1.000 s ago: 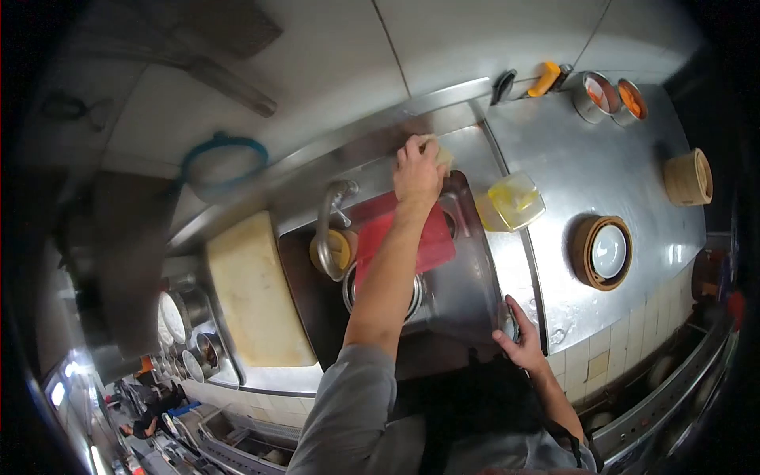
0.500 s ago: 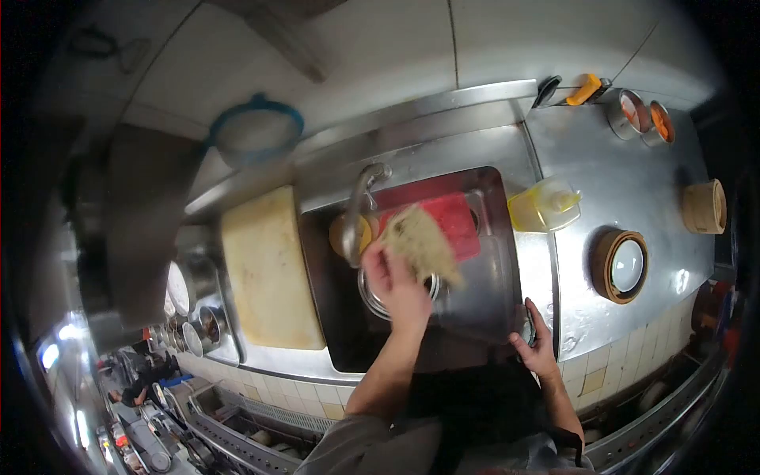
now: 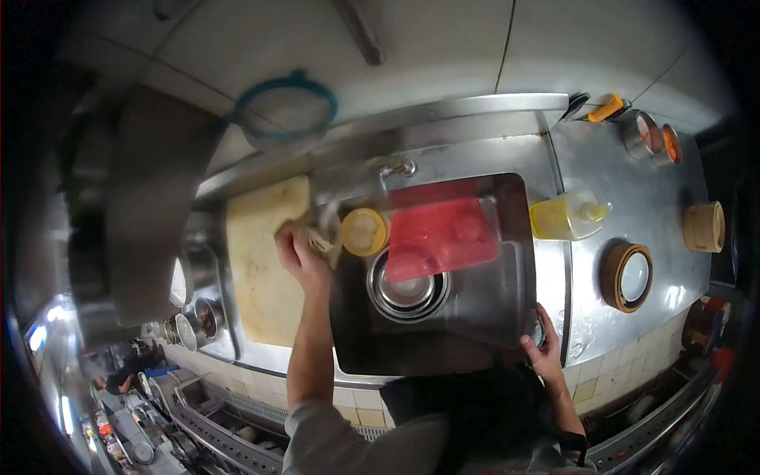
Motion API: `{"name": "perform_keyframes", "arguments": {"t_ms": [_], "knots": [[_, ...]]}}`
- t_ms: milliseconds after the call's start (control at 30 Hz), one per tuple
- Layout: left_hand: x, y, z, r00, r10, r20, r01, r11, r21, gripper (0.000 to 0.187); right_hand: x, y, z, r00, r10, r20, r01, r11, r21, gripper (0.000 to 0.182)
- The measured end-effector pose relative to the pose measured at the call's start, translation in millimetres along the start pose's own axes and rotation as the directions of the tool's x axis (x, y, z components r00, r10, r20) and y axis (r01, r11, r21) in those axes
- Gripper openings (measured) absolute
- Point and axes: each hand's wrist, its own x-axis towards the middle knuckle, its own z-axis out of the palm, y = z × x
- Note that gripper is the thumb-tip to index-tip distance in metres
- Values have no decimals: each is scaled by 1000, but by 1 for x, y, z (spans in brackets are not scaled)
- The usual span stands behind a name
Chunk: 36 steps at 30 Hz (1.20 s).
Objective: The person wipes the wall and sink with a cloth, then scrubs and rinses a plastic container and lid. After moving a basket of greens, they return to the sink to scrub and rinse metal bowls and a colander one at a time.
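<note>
My left hand [image 3: 298,252] is closed around a crumpled beige cloth [image 3: 321,241], over the right edge of a pale cutting board [image 3: 265,269]. Just right of it the blurred faucet [image 3: 394,168] reaches leftward. Inside the metal sink [image 3: 483,332] lie a red sheet-like piece [image 3: 443,237], a yellow-rimmed round container [image 3: 364,232] and nested steel bowls [image 3: 408,294]. At the sink's right front edge my right hand [image 3: 545,352] is curled around a small, dark, round-edged item [image 3: 538,331] that I cannot make out.
A bottle of yellow liquid [image 3: 566,216] stands right of the sink. Farther right are bamboo steamers [image 3: 609,277], metal cups [image 3: 640,134] and an orange-handled tool [image 3: 606,108]. A blue-rimmed strainer [image 3: 334,107] hangs at the wall. Pots [image 3: 190,328] stand at left.
My left hand has carried the cloth left, from above the sink to the cutting board. The faucet spout has swung left. The view has shifted slightly; my right hand stays at the sink's edge.
</note>
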Motion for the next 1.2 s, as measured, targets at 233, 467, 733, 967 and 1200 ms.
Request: {"name": "perform_keyframes", "arguments": {"t_ms": [233,467,733,967,1200], "knots": [[60,-76,36,976,117,182,-179,909,376,36,7,5,15,994,100,-44,-99,995,33,88],[47,-80,104,911,-237,338,17,839,544,55,10,3,28,968,249,40,-252,954,159,86],[64,-76,109,585,-371,721,697,685,-213,74,38,3,52,994,23,108,-14,996,-87,84],[58,-68,135,455,-589,668,482,793,372,92,55,3,50,998,-12,63,17,997,-70,81],[93,-46,146,293,-610,736,477,760,441,94,62,24,70,995,93,30,-96,988,120,79]]}}
